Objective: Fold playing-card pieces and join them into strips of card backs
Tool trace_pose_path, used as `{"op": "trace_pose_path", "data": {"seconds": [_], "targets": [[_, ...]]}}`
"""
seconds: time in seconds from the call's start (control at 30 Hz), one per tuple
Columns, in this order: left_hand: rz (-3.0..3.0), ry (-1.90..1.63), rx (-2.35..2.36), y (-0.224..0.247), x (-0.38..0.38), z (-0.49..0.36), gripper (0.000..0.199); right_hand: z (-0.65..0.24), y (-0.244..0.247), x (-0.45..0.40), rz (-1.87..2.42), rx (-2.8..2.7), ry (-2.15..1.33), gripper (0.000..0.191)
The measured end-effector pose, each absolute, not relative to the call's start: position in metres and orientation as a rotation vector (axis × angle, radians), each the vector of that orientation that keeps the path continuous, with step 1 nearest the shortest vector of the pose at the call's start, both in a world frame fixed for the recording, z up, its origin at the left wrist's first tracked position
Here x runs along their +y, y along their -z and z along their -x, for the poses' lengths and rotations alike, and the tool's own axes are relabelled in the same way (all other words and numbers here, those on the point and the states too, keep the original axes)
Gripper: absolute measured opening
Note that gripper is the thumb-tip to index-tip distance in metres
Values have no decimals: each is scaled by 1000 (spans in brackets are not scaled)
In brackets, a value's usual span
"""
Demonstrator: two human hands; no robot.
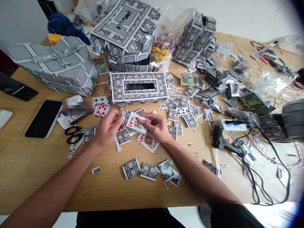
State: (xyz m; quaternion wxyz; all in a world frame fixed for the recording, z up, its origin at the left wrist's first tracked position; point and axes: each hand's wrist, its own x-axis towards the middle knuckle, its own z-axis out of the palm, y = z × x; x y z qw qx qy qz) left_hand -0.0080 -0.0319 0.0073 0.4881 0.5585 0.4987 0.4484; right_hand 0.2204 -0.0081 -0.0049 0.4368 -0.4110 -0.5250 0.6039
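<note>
Scissors (80,131) lie at nine o'clock from the left hand (106,131), which pinches a patterned card (125,115); right hand (157,126) pinches a face card (133,123).

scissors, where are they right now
In the head view, the black-handled scissors lie left of centre on the wooden table, between the phone and the left hand.

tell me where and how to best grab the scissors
Probably by the black handle loops, coming from the left: the loops face that way and give open rings to hook, while the blades point right, toward the left hand.
</note>
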Motion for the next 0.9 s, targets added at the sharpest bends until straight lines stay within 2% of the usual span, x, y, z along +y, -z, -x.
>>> {"op": "trace_pose_path", "data": {"seconds": [0.43, 0.9], "targets": [[-1489, -917, 1204, -9, -34, 11, 33, -221, 7, -8, 1079, -1336, -1470, 43], [-1482, -957, 1210, -16, -30, 17, 29, -220, 4, -8, 1070, -1320, -1464, 41]]}}
